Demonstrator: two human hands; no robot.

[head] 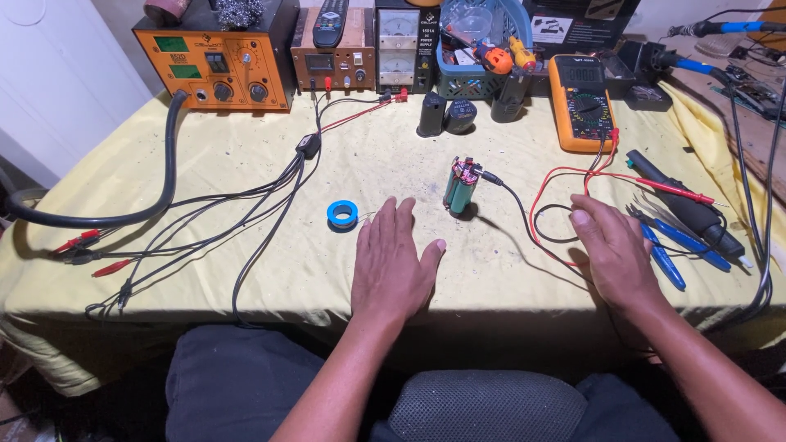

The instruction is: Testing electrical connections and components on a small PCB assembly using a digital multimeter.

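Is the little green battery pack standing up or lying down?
Standing up. The green battery pack stands on end on the yellow table cover, wiring on top, just beyond the left hand.

electronics workshop | multimeter (580, 101) | bench power supply (334, 51) | soldering station (214, 67)

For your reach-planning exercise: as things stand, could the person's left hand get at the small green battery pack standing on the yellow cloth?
Probably yes. The left hand lies flat, empty, just short of the small green battery pack, with only bare yellow cloth between them. The black lead plugged into the pack runs off to the right, clear of that path.
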